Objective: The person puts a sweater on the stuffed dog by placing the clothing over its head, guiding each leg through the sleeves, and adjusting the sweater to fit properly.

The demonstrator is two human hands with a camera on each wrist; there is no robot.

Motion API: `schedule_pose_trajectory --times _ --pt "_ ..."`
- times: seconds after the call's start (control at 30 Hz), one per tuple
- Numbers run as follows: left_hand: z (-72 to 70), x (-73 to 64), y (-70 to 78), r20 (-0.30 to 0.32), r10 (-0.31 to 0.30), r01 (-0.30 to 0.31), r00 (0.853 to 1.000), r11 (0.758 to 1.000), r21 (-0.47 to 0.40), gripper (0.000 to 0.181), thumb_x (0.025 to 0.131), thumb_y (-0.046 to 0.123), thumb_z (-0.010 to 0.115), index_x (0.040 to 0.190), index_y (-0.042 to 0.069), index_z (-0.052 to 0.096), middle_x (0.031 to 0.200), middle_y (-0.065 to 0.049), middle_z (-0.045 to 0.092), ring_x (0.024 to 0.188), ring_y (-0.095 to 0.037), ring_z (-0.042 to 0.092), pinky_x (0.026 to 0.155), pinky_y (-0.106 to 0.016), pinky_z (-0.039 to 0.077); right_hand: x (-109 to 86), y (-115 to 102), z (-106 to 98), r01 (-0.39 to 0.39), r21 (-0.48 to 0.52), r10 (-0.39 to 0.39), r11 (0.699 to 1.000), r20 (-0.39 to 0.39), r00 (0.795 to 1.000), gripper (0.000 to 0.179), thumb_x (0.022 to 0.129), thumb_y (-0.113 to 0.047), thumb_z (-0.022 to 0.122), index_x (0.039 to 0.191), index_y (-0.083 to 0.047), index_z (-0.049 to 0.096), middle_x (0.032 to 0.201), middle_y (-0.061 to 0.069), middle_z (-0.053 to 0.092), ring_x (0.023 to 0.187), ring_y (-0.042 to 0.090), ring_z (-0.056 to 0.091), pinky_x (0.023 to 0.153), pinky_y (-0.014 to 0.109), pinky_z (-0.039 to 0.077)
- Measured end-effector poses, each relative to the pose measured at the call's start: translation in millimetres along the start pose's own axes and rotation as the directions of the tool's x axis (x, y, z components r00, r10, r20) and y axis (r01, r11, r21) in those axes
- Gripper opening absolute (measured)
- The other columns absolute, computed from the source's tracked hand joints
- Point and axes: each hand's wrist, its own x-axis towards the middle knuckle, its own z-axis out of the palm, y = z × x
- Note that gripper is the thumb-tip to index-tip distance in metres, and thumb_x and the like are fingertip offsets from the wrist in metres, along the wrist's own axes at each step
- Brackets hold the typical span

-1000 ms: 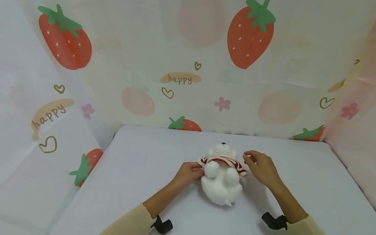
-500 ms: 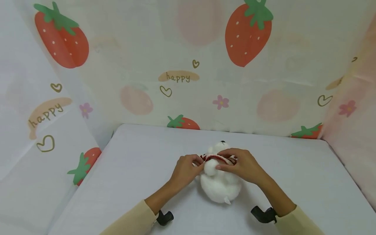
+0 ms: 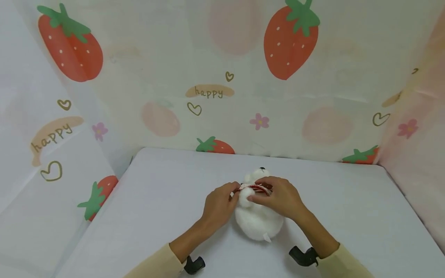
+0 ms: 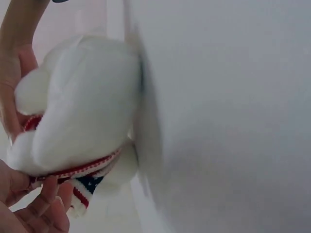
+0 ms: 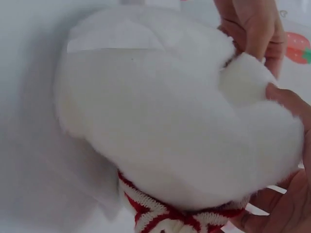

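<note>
A white plush bear point(image 3: 259, 224) lies on its back on the table, its black nose toward the far side and its small white tag nearest me. Around its upper body sits a knitted sweater point(image 4: 85, 179) in red, white and navy, bunched at the hem. My left hand point(image 3: 218, 204) pinches that hem at the bear's left side as I see it. From the right, my right hand point(image 3: 283, 199) reaches over the belly, fingers on the sweater's edge and thumb against a white paw point(image 5: 248, 82). Much of the sweater is hidden behind both hands.
A white table point(image 3: 167, 181) extends on all sides of the bear. Behind it hangs a pale backdrop point(image 3: 285, 154) printed with strawberries, hearts and flowers; similar sheets rise at left and right. Black wrist mounts point(image 3: 194, 265) hang below both sleeves.
My right hand has come in from the right, beside the bear, onto the sweater's hem. My left hand has shifted up slightly along its side, and the hem is gathered narrower.
</note>
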Motion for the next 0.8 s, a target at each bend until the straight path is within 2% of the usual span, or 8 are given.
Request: schedule_pose_trajectory --times 0.17,0.3,0.5,0.67,0.8 --pt "-6.8 -2.3 9.1 -0.092 0.077 -0.069 0.993 0.994 0.083 0.009 0.099 0.015 0.067 0.106 0.019 0.070 0.090 0.008 0.064 0.063 -0.004 0.051 0.053 -0.022 0.042 -0.7 -7.7 6.1 -0.028 -0.030 0.026 0.999 -0.051 0.998 0.044 0.078 -0.049 0.084 0.107 -0.018 0.075 0.094 -0.009 0.071 0.086 0.013 0.063 0.069 0.033 0.048" --pt "-9.2 -6.3 16.6 -0.087 0.113 -0.104 0.990 0.989 0.106 0.009 0.098 0.015 0.068 0.106 0.020 0.069 0.088 0.008 0.059 0.058 -0.004 0.047 0.050 -0.020 0.040 -1.3 -11.4 10.7 -0.056 -0.050 0.051 0.997 -0.091 0.995 0.034 0.078 -0.041 0.085 0.099 -0.016 0.074 0.081 -0.008 0.069 0.071 0.010 0.060 0.060 0.030 0.045" --pt "-6.6 -13.6 22.7 -0.080 0.156 -0.148 0.985 0.984 0.100 0.012 0.097 0.012 0.069 0.107 0.018 0.071 0.088 0.006 0.057 0.054 -0.003 0.042 0.048 -0.016 0.036 -1.4 -14.4 16.9 -0.093 -0.081 0.082 0.992 -0.130 0.988 0.028 0.075 -0.032 0.088 0.090 -0.015 0.072 0.075 -0.007 0.068 0.065 0.010 0.057 0.056 0.030 0.044" --pt "-0.4 -17.8 21.9 -0.111 0.209 -0.195 0.972 0.974 0.119 0.011 0.096 0.013 0.071 0.105 0.019 0.071 0.091 0.007 0.060 0.063 -0.004 0.052 0.054 -0.019 0.045 -0.8 -14.6 22.7 -0.108 -0.100 0.091 0.989 -0.159 0.983 0.027 0.073 -0.031 0.090 0.085 -0.016 0.071 0.071 -0.008 0.066 0.061 0.010 0.055 0.053 0.029 0.042" --pt "5.0 -20.8 22.2 -0.126 0.268 -0.250 0.955 0.958 0.141 0.007 0.095 0.014 0.072 0.101 0.019 0.072 0.091 0.007 0.061 0.073 -0.007 0.058 0.058 -0.023 0.050 1.3 -14.2 25.8 -0.138 -0.142 0.110 0.980 -0.186 0.976 0.018 0.074 -0.020 0.085 0.082 -0.015 0.070 0.070 -0.005 0.066 0.058 0.013 0.054 0.050 0.030 0.041"
